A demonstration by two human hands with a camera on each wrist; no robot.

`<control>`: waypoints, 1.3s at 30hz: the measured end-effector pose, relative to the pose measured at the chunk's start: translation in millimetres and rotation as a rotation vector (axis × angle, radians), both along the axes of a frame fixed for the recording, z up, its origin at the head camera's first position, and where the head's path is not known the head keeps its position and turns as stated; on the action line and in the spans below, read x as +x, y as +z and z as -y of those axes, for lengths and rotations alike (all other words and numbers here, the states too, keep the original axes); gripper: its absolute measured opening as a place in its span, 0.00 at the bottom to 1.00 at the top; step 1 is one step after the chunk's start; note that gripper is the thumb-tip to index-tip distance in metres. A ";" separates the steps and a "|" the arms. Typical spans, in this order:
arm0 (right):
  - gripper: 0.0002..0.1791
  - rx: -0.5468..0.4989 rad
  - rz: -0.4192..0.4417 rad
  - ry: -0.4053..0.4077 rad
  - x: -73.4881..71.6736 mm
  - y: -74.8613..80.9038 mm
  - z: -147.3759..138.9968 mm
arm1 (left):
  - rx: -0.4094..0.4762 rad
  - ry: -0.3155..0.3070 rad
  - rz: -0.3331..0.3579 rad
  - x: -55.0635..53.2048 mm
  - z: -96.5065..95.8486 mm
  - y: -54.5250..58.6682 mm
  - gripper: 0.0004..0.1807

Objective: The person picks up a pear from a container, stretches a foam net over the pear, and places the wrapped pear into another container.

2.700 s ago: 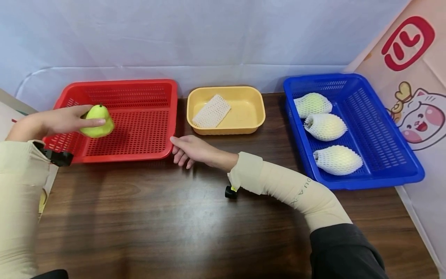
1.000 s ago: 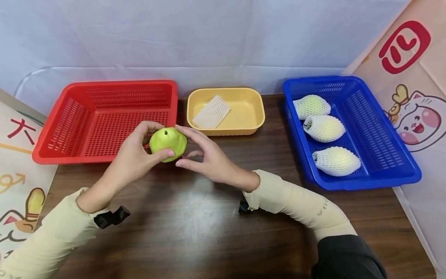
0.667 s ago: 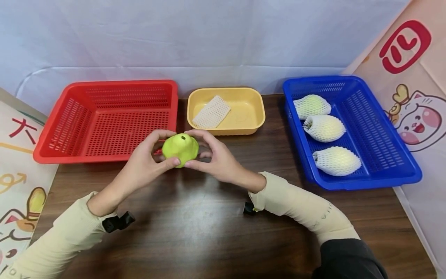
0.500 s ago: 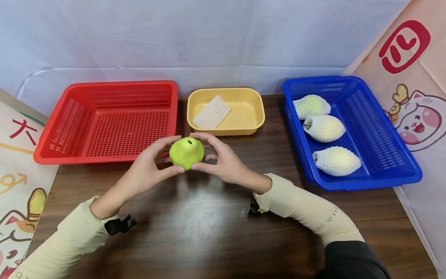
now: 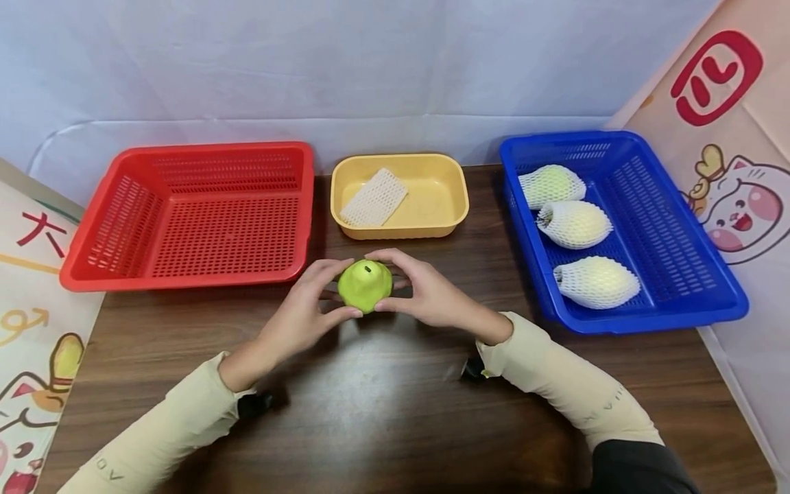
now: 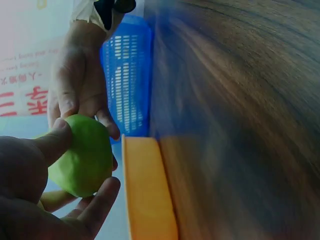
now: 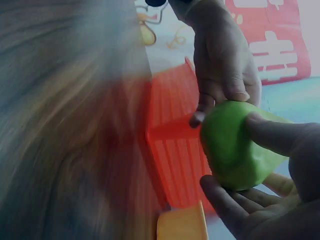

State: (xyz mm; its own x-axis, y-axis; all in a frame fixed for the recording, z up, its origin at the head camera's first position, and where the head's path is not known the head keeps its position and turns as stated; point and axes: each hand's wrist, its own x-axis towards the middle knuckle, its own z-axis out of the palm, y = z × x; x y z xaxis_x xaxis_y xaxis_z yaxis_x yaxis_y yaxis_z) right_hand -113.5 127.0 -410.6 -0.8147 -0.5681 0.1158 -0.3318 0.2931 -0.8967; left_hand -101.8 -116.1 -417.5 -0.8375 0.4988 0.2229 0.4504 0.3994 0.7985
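A green pear (image 5: 365,285) is held upright between both hands, in front of the yellow tray. My left hand (image 5: 302,309) grips its left side, thumb in front and fingers behind. From the other side my right hand (image 5: 428,291) grips it in the same way. Both wrist views show the pear (image 6: 82,155) raised above the wooden table, with thumbs and fingertips pressing on its skin. Inside the yellow tray (image 5: 438,230) lies a flat white foam net sleeve (image 5: 375,197).
To the left stands a red basket (image 5: 185,283). A blue basket (image 5: 654,324) on the right holds three pears in foam nets, one being the nearest netted pear (image 5: 599,283). Dark wooden table (image 5: 370,412) lies in front; a pale cloth (image 5: 382,62) hangs behind.
My left hand has brought the pear out of the red basket, rightward and nearer to me. My right hand has left the red basket's rim and taken hold of the pear too.
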 end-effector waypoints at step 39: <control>0.38 0.341 -0.001 -0.086 15.4 -32.7 -60.9 | -0.259 -0.076 0.134 -14.7 -75.9 -38.7 0.37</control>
